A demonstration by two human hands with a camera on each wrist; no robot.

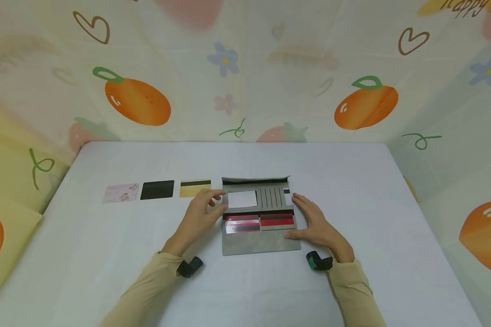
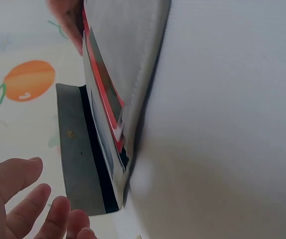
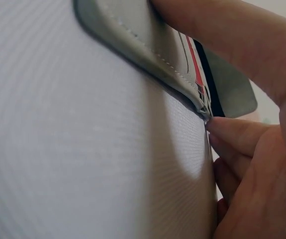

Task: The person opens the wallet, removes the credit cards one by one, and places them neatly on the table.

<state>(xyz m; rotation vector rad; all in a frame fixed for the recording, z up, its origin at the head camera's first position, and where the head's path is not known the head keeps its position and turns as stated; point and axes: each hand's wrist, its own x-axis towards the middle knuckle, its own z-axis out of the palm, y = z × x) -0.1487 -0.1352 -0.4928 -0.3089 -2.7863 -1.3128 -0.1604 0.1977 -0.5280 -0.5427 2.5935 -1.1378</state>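
An unfolded grey wallet (image 1: 262, 243) lies on the white table, its far flap (image 1: 262, 180) standing up. A white card (image 1: 242, 199) shows in its upper left pocket; at the upper right, another white card (image 1: 288, 197) with a black stripe peeks out. Lower slots hold a pink-and-silver card (image 1: 242, 224) and a red card (image 1: 277, 220). My right hand (image 1: 317, 225) holds the wallet's right side, thumb over its front panel and fingertips at its edge. By the wallet's left edge, my left hand (image 1: 199, 213) has loosely bent fingers and nothing between them.
Left of the wallet lie a gold card (image 1: 195, 190) with a black stripe, a black card (image 1: 157, 190) and a pale pink patterned card (image 1: 121, 193) in a row. A fruit-patterned curtain (image 1: 245, 91) hangs behind the table (image 1: 245, 290) and along its sides.
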